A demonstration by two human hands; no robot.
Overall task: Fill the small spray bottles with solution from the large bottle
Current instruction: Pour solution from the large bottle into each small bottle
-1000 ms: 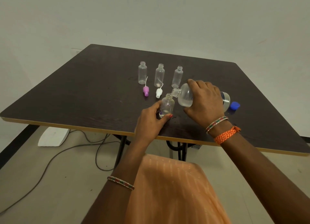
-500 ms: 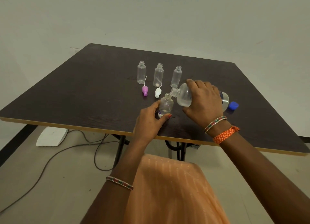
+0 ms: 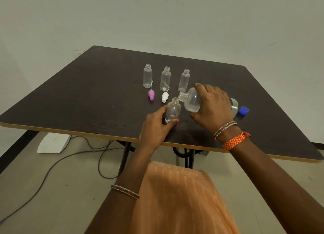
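Left hand: the left hand (image 3: 156, 127) is curled round the lower part of the small bottle being filled (image 3: 173, 110), thumb on the near side with a red nail showing, keeping it upright on the table (image 3: 87, 93).
Right hand: the right hand (image 3: 213, 106) is wrapped over the large bottle (image 3: 192, 100) from above, fingers curled round its body.
Large bottle: tipped nearly onto its side, open neck pointing left and down, its mouth just at the rim of the small bottle (I cannot tell whether the two touch). Clear liquid sits in the lowered shoulder.
Small bottle in hand: clear, uncapped, standing near the front edge of the table, with a purple mark low on its side. How full it is I cannot tell.
Other small bottles: three clear ones stand upright and uncapped in a row further back: left bottle (image 3: 147, 75), middle bottle (image 3: 165, 78), right bottle (image 3: 184, 80).
Spray tops: a purple spray top (image 3: 151, 95) and a white spray top (image 3: 165, 96) lie on the table just in front of that row, each with its thin tube pointing back.
Blue cap (image 3: 244, 110): lying on the table to the right, just past the base of the large bottle.
Wrists: beaded bangles on both, plus an orange woven band (image 3: 235, 140) on the right.
Floor: a white block (image 3: 54, 142) and loose cables (image 3: 98, 155) under the table's left side.
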